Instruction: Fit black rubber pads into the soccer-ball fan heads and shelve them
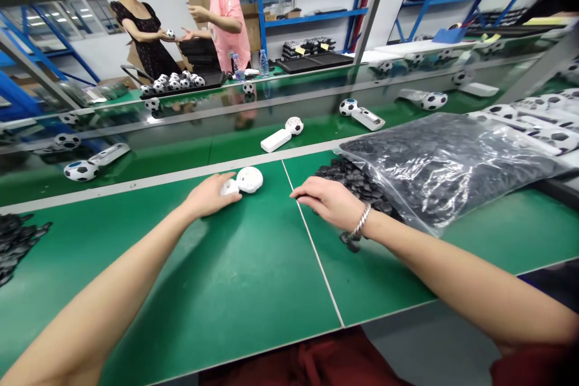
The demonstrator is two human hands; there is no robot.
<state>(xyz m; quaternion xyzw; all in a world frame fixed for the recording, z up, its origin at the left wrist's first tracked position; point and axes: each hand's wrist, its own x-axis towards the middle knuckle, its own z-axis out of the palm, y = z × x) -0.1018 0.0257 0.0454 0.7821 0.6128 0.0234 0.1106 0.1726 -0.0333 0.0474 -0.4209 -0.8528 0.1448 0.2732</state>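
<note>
My left hand (208,195) lies on the green table (217,289), its fingers closed round the handle of a white fan-shaped toy (246,181) whose round head sticks out to the right. My right hand (328,200) rests palm down just right of the table seam, fingers curled and pinched at the edge of a heap of small black pieces (357,184). What its fingertips hold is hidden. A bead bracelet circles that wrist.
A clear plastic bag (443,169) full of black pieces lies at the right. More black pieces (15,241) sit at the left edge. Football-headed toys (81,169) ride the conveyor (181,154) behind. Two people stand at the back by a tray of balls (174,82).
</note>
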